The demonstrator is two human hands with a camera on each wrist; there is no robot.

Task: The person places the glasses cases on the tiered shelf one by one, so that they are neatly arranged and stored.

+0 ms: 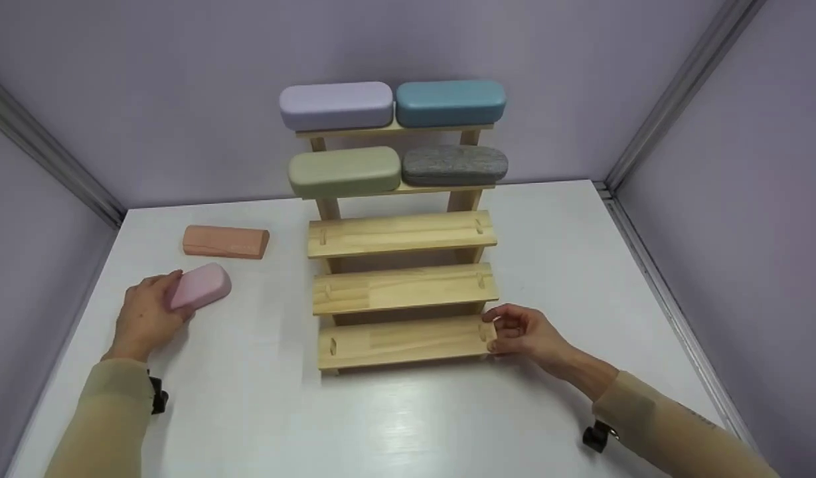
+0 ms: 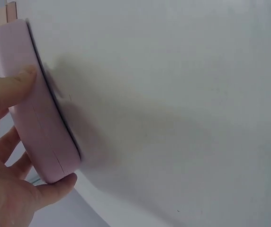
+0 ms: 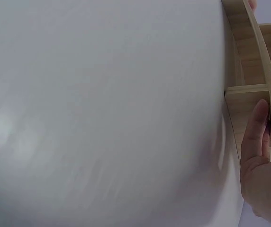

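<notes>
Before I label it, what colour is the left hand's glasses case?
The glasses case is pale pink, clearest in the head view.

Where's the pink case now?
In the head view, the pink case is at left, gripped by the left hand, just nearer the viewer than the orange case.

Long yellowish-beige sleeves: the left sleeve [image 1: 95, 421] and right sleeve [image 1: 666, 425] both end at the wrist, the left hand [image 1: 147, 315] and right hand [image 1: 535, 338] bare; a small black device [image 1: 159, 396] beneath each cuff, and a dark marking [image 1: 697, 415], too small to read, along the right sleeve
</notes>
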